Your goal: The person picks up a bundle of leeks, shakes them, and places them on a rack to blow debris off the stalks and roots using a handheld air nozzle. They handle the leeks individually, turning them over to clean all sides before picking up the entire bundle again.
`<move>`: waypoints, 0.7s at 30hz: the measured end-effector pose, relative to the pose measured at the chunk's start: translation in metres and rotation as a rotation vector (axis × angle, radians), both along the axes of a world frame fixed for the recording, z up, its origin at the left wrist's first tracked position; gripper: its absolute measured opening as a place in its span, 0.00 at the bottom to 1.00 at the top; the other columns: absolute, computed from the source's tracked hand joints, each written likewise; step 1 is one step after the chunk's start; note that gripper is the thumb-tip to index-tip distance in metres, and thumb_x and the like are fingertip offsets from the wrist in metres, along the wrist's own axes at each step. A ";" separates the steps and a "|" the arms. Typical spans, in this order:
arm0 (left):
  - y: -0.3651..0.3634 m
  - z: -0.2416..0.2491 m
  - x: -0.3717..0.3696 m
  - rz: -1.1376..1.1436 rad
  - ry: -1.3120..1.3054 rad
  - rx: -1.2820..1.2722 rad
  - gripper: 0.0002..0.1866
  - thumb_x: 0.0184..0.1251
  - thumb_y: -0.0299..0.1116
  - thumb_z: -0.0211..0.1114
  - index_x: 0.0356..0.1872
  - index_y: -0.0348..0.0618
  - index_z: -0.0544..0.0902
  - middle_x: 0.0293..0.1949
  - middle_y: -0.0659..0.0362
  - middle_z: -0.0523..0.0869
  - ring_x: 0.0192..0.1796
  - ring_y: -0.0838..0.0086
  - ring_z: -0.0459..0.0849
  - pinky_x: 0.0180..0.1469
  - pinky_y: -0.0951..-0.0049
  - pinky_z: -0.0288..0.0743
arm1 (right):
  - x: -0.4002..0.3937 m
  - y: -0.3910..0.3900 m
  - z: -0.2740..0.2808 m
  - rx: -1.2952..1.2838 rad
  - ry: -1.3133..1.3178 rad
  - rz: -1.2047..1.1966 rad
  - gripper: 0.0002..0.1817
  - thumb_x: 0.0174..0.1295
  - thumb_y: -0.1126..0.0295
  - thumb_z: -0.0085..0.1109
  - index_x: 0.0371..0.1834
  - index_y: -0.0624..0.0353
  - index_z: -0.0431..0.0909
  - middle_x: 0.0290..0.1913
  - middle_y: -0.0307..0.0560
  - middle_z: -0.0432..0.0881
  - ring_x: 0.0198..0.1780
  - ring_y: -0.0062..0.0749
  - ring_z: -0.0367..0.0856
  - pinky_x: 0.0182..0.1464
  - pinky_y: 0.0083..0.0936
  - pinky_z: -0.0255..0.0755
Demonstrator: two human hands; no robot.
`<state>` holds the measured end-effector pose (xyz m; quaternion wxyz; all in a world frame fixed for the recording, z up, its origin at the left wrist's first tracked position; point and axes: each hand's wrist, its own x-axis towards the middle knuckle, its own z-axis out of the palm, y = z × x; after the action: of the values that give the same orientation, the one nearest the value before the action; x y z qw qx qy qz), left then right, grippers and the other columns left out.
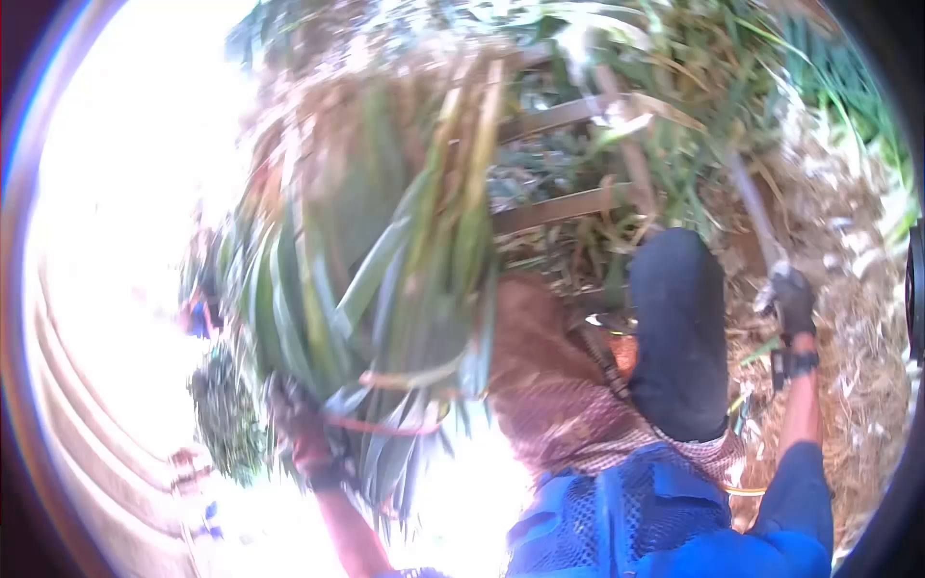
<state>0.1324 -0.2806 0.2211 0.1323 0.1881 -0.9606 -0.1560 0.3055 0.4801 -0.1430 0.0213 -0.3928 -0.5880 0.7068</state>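
Observation:
A large bundle of long green leaves (376, 241), blurred by motion, fills the left-centre of the head view. My left hand (303, 429), in a dark glove, is at the bundle's lower left, with its fingers partly hidden against the leaves. A reddish band (390, 426) runs across the lower leaves beside it. On the right, my gloved right hand (792, 301) is closed around the handle end of a long, greyish tool (753, 202), which points up and away. The tool's far end is lost among leaves.
Beyond my knees is a wooden frame (568, 207) with leaves in and around it. Dry straw (858, 385) covers the ground at right. More green leaves (848, 87) lie at upper right. Another leaf bundle (229, 409) and blurred blue shapes appear at left, in strong glare.

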 end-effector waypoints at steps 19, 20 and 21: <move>0.000 0.037 0.070 -0.467 -0.119 -0.456 0.14 0.54 0.27 0.76 0.44 0.47 0.92 0.40 0.58 0.90 0.46 0.60 0.89 0.48 0.63 0.82 | -0.023 -0.270 0.340 0.478 0.104 1.590 0.21 0.74 0.56 0.64 0.60 0.59 0.81 0.52 0.52 0.87 0.51 0.39 0.88 0.52 0.35 0.84; -0.002 0.037 0.072 -0.463 -0.070 -0.357 0.12 0.54 0.27 0.77 0.42 0.48 0.92 0.39 0.58 0.90 0.45 0.60 0.89 0.47 0.62 0.82 | -0.020 -0.281 0.343 0.427 0.100 1.634 0.21 0.74 0.55 0.64 0.60 0.59 0.82 0.50 0.51 0.87 0.49 0.37 0.88 0.51 0.34 0.84; -0.006 0.036 0.074 -0.459 -0.022 -0.259 0.11 0.53 0.27 0.77 0.40 0.48 0.92 0.37 0.58 0.90 0.44 0.60 0.89 0.46 0.62 0.82 | -0.019 -0.291 0.345 0.348 0.087 1.656 0.20 0.74 0.55 0.64 0.59 0.58 0.82 0.48 0.49 0.87 0.47 0.36 0.87 0.49 0.33 0.83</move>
<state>0.2067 -0.2865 0.2569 0.1060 -0.0518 -0.9915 -0.0554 0.2865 0.1889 0.2016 -0.4206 0.2010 -0.7850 0.4080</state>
